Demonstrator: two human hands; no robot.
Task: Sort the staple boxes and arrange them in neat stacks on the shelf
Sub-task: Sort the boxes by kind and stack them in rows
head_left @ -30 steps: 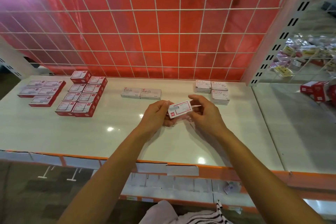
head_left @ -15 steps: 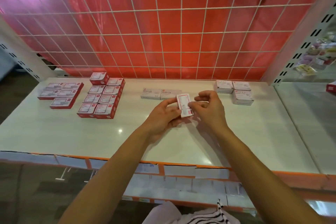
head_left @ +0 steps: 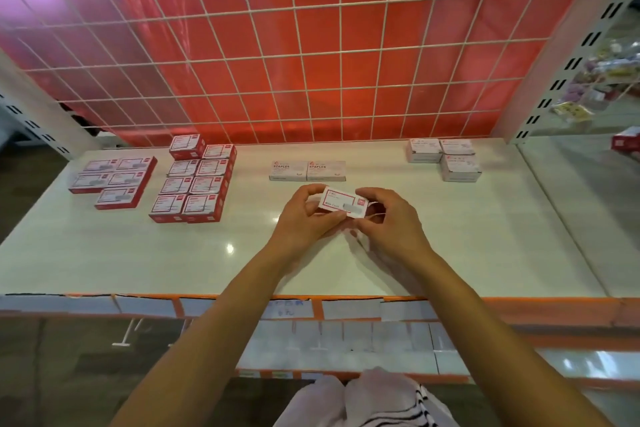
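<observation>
Holding the small red-bordered white cardboard staple box (head_left: 341,203) just above the middle of the glossy white shelf (head_left: 467,246), you pinch its left end with your left hand (head_left: 304,215) and its right end with your right hand (head_left: 391,218), fingers curled round the short edges. Expect it to be light yet dense, stiff-walled, with smooth card that could slip; the end flaps may pop, so grip the long sides. It probably belongs with the red-sided box stacks (head_left: 194,180) at the left, not the white boxes printed STAPLES (head_left: 307,170) behind your hands.

White wire grid (head_left: 341,51), red sheet (head_left: 318,80) behind, striped cloth (head_left: 367,399) below
</observation>
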